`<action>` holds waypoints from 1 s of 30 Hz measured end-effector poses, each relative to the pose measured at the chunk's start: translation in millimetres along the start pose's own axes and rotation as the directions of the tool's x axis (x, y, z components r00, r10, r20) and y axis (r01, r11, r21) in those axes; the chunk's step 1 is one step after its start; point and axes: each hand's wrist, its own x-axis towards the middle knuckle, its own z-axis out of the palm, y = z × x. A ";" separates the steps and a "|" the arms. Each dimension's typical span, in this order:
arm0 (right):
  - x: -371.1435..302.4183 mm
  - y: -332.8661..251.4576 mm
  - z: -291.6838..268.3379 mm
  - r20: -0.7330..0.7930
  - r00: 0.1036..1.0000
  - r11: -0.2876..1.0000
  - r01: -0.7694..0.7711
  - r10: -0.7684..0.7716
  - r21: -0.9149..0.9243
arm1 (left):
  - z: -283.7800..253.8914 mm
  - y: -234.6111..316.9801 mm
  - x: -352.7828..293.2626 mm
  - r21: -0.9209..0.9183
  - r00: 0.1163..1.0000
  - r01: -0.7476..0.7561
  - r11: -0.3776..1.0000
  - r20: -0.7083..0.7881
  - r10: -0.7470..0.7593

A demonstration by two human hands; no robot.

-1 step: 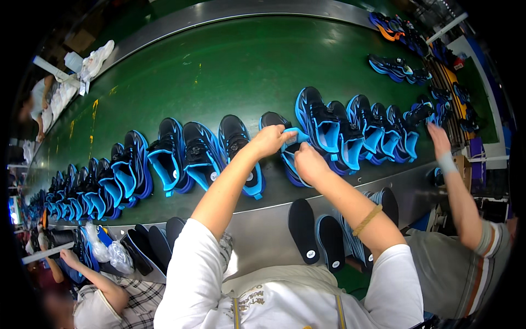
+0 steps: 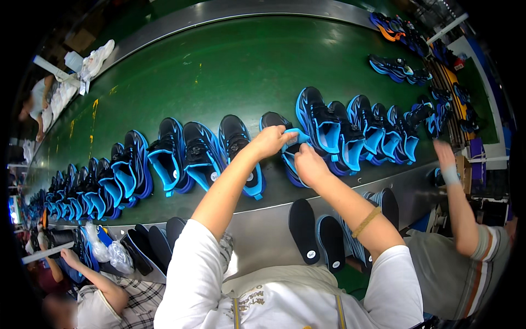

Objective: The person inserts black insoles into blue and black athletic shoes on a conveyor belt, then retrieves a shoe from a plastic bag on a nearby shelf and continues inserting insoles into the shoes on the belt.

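A black and blue sneaker [image 2: 272, 119] sits on the green table, mostly covered by my hands. My left hand [image 2: 268, 141] pinches its light blue tongue [image 2: 296, 135] and holds it pulled up. At the collar opening my right hand [image 2: 310, 165] is closed, fingers curled; what they grip is hidden. Just left of my left hand stands a matching sneaker [image 2: 234, 127], partly behind my forearm. Another sneaker [image 2: 313, 107] lies close to the right of the one I handle.
More black and blue sneakers [image 2: 137, 159] line the green table [image 2: 219, 66] on both sides. Black insoles [image 2: 302, 227] rest on the metal ledge [image 2: 263, 230] before me. A co-worker's hand [image 2: 444, 155] reaches in at right; another person's arm [image 2: 104, 282] is at lower left.
The co-worker's hand on the right has drawn slightly back from the sneakers there. My own hands and the sneaker have not visibly moved.
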 end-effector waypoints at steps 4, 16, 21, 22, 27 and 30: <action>-17.9 -13.6 -22.2 -0.263 0.962 0.995 0.052 -0.071 -0.079 | 2.6 2.8 -9.1 -0.028 1.000 -0.001 1.000 -0.031 0.000; 1.4 4.9 0.2 0.167 0.986 0.998 -0.015 0.026 -0.067 | 12.4 -1.8 -4.0 -0.092 0.994 0.080 0.993 -0.064 -0.086; 8.6 18.8 22.8 0.091 0.995 0.989 0.043 -0.030 -0.144 | 19.1 5.6 -10.6 0.086 0.995 0.015 0.996 -0.100 -0.006; 8.9 20.4 22.0 0.106 0.993 0.989 0.074 -0.060 -0.127 | 19.6 4.8 -11.5 0.123 0.994 0.012 0.992 -0.113 0.002; 3.6 22.0 18.0 0.107 0.978 0.979 0.190 -0.182 -0.076 | 22.7 3.7 -15.9 0.237 0.995 0.039 0.971 -0.103 -0.014; 9.8 24.5 23.7 0.055 0.975 0.971 0.219 -0.214 -0.097 | 26.1 4.8 -15.1 0.229 0.992 0.005 0.973 -0.125 0.024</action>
